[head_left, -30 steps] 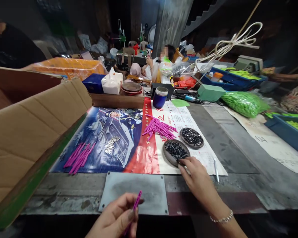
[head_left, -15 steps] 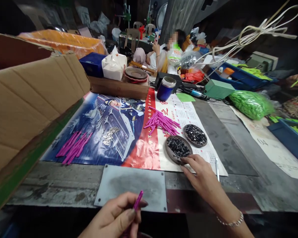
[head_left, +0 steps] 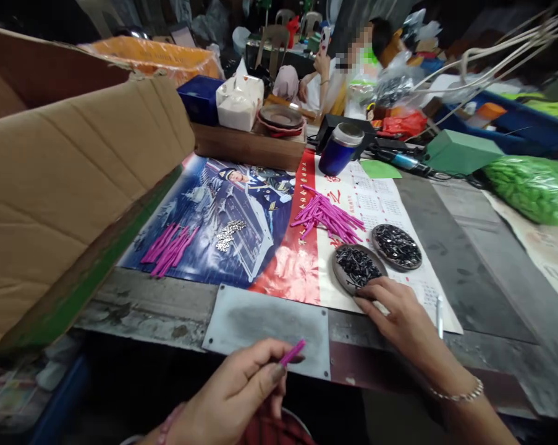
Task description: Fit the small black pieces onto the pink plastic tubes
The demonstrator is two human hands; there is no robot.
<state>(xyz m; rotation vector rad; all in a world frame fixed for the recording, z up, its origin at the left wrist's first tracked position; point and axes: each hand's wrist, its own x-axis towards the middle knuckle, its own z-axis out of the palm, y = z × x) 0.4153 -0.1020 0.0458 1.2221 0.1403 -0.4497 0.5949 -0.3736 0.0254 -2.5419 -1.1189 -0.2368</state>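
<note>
My left hand [head_left: 246, 389] is closed around a thin magenta stick [head_left: 293, 352], whose end points up and right past the thumb. At the front rim of a round brown dish [head_left: 337, 272] full of small black pin-like pieces [head_left: 359, 266], my right hand [head_left: 397, 315] has its thumb and forefinger close together; what lies between the tips is too small to make out. Behind it sits a second dish [head_left: 418, 264] of small black pieces. A pile of magenta sticks [head_left: 327, 215] lies beyond the dishes, with a smaller group [head_left: 170, 247] at the left.
Small metal rings or nuts [head_left: 230, 235] lie on the poster [head_left: 204, 259]. A grey metal plate [head_left: 264, 324] is at the table's front edge. The cardboard box [head_left: 88, 167] rises at left. A blue jar [head_left: 338, 151] and a white pen [head_left: 440, 315] are nearby. A person [head_left: 325, 74] sits behind.
The view has shifted, so the tabletop appears further left-to-right displaced. The magenta stick in my left hand tilts more to the right. My right hand stays at the dish's front rim, fingertips closer together.
</note>
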